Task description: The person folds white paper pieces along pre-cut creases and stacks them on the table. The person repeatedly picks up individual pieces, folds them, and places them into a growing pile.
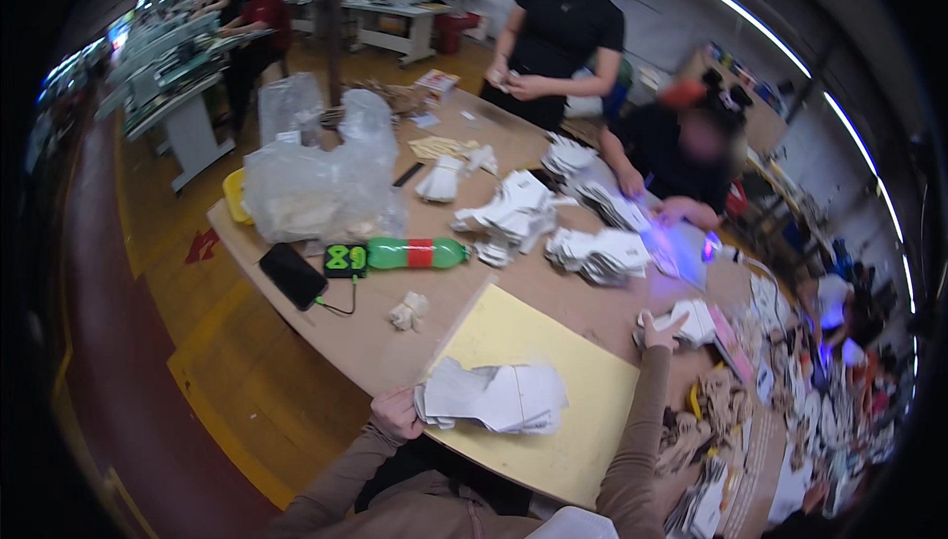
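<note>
A stack of thin white cut pieces [494, 396], irregular in outline, lies on a pale yellow board [583, 356] in front of me. My left hand [397, 414] is closed at the left end of this stack, its fingers curled against the edge. My right hand [662, 332] reaches to the right, fingers apart, touching another bundle of white pieces [698, 322] beyond the board. A pink strip [732, 344] lies beside that bundle.
More white stacks [513, 205] cover the table's middle. At left are a phone [293, 276], a power bank [346, 261], a green bottle [415, 253] and a plastic bag [321, 184]. Two people work opposite, near a purple light [709, 246]. Brown pieces [726, 396] are heaped right.
</note>
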Action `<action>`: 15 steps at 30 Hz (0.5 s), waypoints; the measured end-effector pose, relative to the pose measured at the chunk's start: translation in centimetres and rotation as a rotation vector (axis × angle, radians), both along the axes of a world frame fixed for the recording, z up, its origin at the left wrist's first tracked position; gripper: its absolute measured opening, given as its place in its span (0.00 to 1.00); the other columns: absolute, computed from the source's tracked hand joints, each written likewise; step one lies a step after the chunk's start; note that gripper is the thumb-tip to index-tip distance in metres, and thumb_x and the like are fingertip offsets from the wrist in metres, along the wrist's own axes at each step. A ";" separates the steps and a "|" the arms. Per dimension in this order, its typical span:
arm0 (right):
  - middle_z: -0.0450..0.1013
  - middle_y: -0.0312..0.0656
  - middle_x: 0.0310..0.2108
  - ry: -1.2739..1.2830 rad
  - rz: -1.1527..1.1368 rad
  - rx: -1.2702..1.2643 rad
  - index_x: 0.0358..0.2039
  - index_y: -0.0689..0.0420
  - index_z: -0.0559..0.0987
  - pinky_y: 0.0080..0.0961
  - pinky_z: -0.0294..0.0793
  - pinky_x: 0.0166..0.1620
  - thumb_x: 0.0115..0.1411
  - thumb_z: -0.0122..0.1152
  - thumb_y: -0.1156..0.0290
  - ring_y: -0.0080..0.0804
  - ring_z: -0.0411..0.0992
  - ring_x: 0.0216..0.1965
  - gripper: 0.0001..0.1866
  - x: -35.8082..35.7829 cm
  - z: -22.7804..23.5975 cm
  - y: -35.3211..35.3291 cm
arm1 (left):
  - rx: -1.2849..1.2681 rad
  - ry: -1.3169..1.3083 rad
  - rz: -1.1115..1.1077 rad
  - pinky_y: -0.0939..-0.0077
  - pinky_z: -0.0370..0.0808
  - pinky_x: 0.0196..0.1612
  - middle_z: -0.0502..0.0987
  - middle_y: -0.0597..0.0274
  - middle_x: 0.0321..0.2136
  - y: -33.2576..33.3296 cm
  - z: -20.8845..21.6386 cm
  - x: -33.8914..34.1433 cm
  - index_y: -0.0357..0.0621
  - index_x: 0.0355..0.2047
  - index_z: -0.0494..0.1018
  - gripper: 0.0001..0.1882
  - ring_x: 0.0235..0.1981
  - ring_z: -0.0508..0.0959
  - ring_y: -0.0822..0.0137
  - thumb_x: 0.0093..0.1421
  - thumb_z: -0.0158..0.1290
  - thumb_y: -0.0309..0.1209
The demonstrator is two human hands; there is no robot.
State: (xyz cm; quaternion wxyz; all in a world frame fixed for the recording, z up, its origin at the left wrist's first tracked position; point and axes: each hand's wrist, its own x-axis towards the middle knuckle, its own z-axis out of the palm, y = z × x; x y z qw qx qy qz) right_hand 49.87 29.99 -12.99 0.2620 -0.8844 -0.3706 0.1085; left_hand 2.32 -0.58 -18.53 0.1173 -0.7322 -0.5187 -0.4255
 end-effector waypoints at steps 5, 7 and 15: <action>0.66 0.69 0.58 0.078 0.064 0.220 0.74 0.36 0.45 0.43 0.69 0.60 0.47 0.69 0.65 0.60 0.68 0.59 0.58 2.5 -2.1 1.9 | 0.072 -0.014 -0.013 0.69 0.81 0.44 0.83 0.52 0.35 -0.2 0.0 -0.3 0.35 0.33 0.81 0.13 0.39 0.85 0.60 0.47 0.56 0.29; 0.70 0.59 0.58 0.054 0.056 0.415 0.73 0.46 0.54 0.39 0.70 0.60 0.45 0.67 0.71 0.54 0.72 0.55 0.53 5.0 -2.3 1.4 | 0.103 -0.011 -0.017 0.69 0.81 0.45 0.83 0.52 0.35 -0.2 -0.4 -0.3 0.35 0.32 0.81 0.13 0.39 0.85 0.60 0.47 0.56 0.30; 0.74 0.39 0.44 1.027 0.128 0.704 0.71 0.57 0.60 0.21 0.72 0.31 0.46 0.55 0.76 0.29 0.71 0.32 0.46 10.5 7.1 -10.5 | 0.117 -0.047 -0.004 0.70 0.81 0.44 0.83 0.53 0.36 -0.1 -0.6 0.0 0.36 0.32 0.81 0.12 0.41 0.85 0.60 0.47 0.55 0.28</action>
